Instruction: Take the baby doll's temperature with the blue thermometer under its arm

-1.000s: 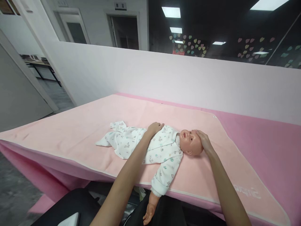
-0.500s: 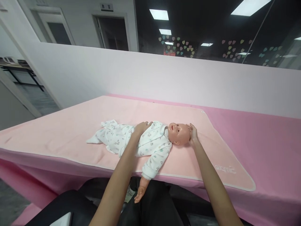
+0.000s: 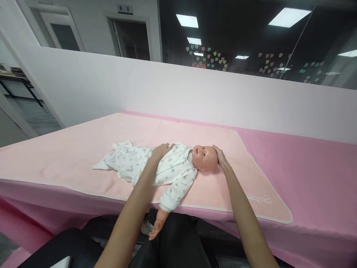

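A baby doll [image 3: 178, 169] in white printed clothes lies on its back on a peach mat [image 3: 83, 130], its head toward the right. My left hand [image 3: 161, 151] rests flat on the doll's belly, fingers stretched toward the far side. Against the crown of the doll's bare head [image 3: 205, 158] lies my right hand [image 3: 221, 155], its fingers extended along the top and not wrapped round it. The doll's near arm [image 3: 159, 223] hangs over the table's front edge, palm showing. My forearms partly cover its clothing.
Under the mat a pink cloth [image 3: 312, 175] covers the table. A white partition wall [image 3: 195, 93] rises behind it, with dark glass [image 3: 237, 29] above. My black-trousered legs [image 3: 178, 242] are below the front edge. A pale flat object [image 3: 61, 262] shows at lower left.
The whole scene sits slightly further left as my head turns. My right hand's fingers have flattened along the top of the doll's head; my left hand stays on its belly.
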Available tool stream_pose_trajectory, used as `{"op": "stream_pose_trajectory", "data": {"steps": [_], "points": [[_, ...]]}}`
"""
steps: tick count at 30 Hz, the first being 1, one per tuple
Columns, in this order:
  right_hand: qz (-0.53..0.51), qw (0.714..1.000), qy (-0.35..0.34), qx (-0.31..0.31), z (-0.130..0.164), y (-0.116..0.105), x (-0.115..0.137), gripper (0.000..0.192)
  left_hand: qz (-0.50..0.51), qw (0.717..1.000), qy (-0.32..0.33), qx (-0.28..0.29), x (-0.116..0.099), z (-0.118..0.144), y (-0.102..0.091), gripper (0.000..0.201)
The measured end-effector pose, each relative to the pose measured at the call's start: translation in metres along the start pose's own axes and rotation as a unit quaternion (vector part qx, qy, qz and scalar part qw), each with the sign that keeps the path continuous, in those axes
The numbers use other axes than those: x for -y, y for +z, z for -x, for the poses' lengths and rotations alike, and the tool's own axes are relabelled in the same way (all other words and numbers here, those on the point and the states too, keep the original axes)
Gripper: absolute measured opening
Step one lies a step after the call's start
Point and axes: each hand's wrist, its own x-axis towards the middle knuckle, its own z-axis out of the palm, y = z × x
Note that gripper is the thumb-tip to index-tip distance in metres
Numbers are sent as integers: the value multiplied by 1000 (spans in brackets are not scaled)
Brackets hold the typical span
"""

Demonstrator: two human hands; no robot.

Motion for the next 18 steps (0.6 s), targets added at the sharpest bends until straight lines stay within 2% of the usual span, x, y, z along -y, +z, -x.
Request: {"op": "stream_pose_trajectory", "data": {"steps": [4, 7, 8, 10, 12, 13, 14, 16, 18], "points": [[-5, 1000, 14, 0, 7, 2, 2, 31, 9, 1000, -16, -11, -1, -1, 0, 59], [-31, 998, 54, 18, 9, 2, 2, 41, 30, 997, -60, -42, -2, -2, -1, 51], [-39, 997, 67, 28, 8, 1, 1, 44, 63, 994, -62, -61, -3, -2, -2, 47], [-48, 995, 78, 38, 6, 1, -2, 48, 193, 975, -26, -108, -6, 0, -6, 43], [-37, 997, 69, 16, 2, -1, -6, 46, 349, 926, 53, -136, -14, 5, -11, 44], [-27, 998, 60, 3, -1, -2, -8, 45, 406, 900, 97, -129, -19, 9, -13, 45], [-12, 999, 48, -12, -3, -3, -9, 43, 429, 887, 137, -105, -24, 14, -14, 45], [29, 998, 16, -49, -5, -5, -9, 38, 392, 895, 213, -10, -34, 22, -13, 44], [91, 989, -44, -106, -3, -6, -4, 30, 345, 893, 272, 97, -40, 28, -9, 42]]}}
